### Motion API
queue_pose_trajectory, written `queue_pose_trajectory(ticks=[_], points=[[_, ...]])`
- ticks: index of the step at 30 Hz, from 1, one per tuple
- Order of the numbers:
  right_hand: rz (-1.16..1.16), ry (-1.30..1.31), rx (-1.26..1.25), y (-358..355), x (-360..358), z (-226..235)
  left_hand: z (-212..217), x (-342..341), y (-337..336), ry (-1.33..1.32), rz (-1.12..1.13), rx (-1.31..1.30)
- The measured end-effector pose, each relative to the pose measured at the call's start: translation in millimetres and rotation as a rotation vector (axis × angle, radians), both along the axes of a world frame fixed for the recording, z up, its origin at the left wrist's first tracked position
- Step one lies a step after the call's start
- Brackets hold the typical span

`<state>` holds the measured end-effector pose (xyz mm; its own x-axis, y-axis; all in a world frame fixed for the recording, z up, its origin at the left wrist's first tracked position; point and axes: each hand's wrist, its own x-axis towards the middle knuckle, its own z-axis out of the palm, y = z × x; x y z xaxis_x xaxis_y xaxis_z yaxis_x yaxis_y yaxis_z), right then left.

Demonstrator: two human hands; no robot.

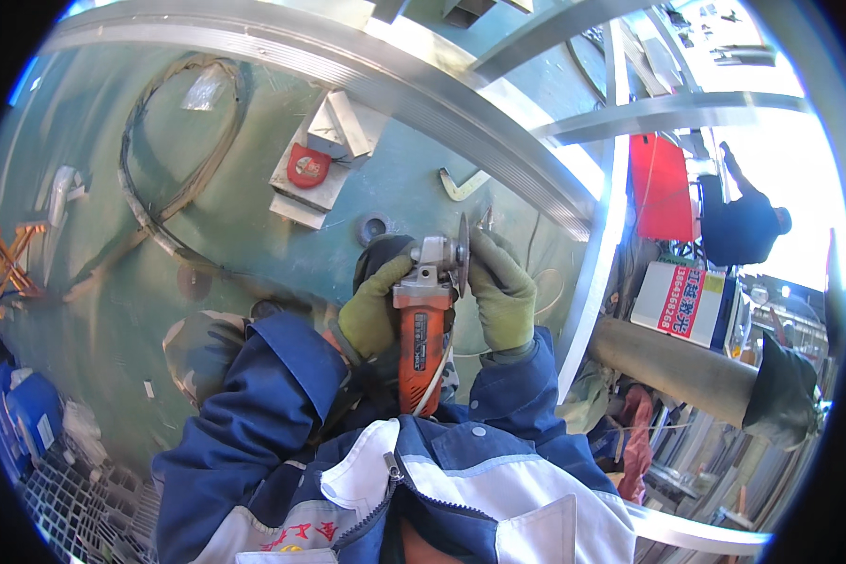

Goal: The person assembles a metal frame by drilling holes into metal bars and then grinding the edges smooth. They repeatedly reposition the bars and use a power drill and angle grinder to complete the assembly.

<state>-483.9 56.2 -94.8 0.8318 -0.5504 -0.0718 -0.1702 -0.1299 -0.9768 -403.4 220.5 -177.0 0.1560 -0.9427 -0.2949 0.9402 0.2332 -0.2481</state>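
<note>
Across the far part of the green floor [94, 357], a long metal beam [432, 94] stands in your way, and a pale rail [594, 273] flanks your right. Toward the floor's left edge lies a looped cable [157, 228]; nearer the beam, a red tape measure [307, 166] rests on metal pieces [320, 195], left of a pale angled piece [470, 188].

Your forearms bend inward. The orange angle grinder [423, 343] is before your chest, your gloved left hand [376, 310] clamped around its head. Your right hand [503, 287] curls at the disc [462, 256]; whether its fingers grip, you cannot tell.
</note>
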Motion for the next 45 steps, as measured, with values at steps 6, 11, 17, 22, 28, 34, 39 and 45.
queue_pose_trajectory(ticks=[6, 11, 17, 22, 28, 34, 39, 45], points=[[-0.094, 0.069, 0.089, 4.8, 8.5, 2.8, 2.2, 2.3, 5.0, -0.097, -0.025, 0.143], [-0.017, 0.135, -0.026, 5.5, 15.6, 2.6, -2.5, 8.5, 13.1, -0.129, -0.092, 0.045], [0.035, 0.077, 0.116, -7.8, 12.9, 11.8, -0.4, 4.4, 15.8, -0.134, -0.087, 0.094], [0.399, -0.001, -0.004, -16.9, 6.2, 3.2, 0.4, 5.9, 20.1, -0.160, -0.100, 0.054], [0.220, -0.013, 0.107, -0.2, -3.6, -11.6, 14.6, 1.9, 22.4, -0.194, -0.105, 0.147], [0.286, -0.100, 0.335, -2.7, 1.4, 5.4, 16.6, 3.1, 22.6, -0.246, -0.053, 0.129], [0.308, 0.036, -0.308, 6.4, 6.7, 12.9, 18.7, 8.8, 27.1, -0.265, -0.052, 0.027], [0.226, 0.024, -0.359, 11.6, 11.5, 23.9, 26.0, 6.9, 26.9, -0.298, -0.075, 0.141]])
